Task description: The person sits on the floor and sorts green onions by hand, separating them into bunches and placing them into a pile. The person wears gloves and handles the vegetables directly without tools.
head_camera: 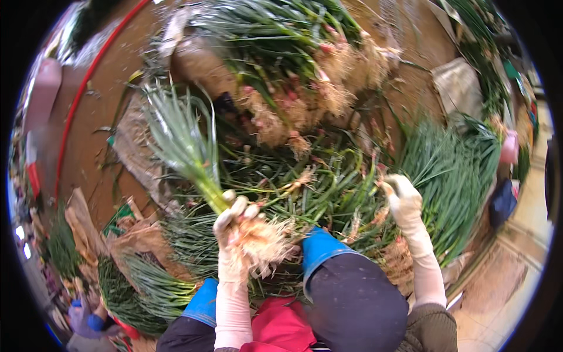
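My left hand (237, 213), in a pale glove, grips a bunch of green onions (204, 180) near its root end. The green leaves point up and left, while the tan roots (259, 242) hang out to the right of the fingers. My right hand (403, 200), also gloved, is at the right over loose onion stalks (338, 185), with fingers bent beside some reddish stalk bases. Whether it pinches one of them is not clear. Between my blue boots (323, 248) and the far heap lies a litter of loose leaves and stalks.
A large heap of rooted green onions (303, 57) lies ahead. Laid-out onions (453, 176) fill the right side, and more bundles (154, 286) sit at lower left. A red hose (81, 92) crosses the wet brown floor (105, 114). Another person (88, 319) is at far lower left.
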Demonstrator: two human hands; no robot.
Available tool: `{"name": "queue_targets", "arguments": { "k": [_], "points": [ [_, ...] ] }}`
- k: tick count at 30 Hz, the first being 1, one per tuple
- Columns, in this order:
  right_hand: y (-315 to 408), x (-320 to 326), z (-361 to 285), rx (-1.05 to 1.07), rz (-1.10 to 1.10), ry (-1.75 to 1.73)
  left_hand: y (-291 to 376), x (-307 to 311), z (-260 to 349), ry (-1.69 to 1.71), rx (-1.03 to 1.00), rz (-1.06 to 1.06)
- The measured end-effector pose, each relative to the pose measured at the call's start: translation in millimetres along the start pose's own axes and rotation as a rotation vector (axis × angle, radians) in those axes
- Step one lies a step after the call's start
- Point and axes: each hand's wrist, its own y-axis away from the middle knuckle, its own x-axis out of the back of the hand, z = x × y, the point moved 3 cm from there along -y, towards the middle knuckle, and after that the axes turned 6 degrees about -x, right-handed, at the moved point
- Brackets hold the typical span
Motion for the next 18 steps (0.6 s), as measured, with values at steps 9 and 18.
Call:
{"name": "queue_targets", "arguments": {
  "k": [9, 18],
  "points": [
    [-147.3, -141.1, -178.5, 0.010, -0.604, 0.273, -32.9, 18.2, -0.3, -0.306, 0.105, 0.220],
    [-17.8, -113.6, -166.6, 0.357, -0.546, -0.268, -24.9, 40.3, -22.9, -0.474, 0.275, 0.275]
  ]
}}
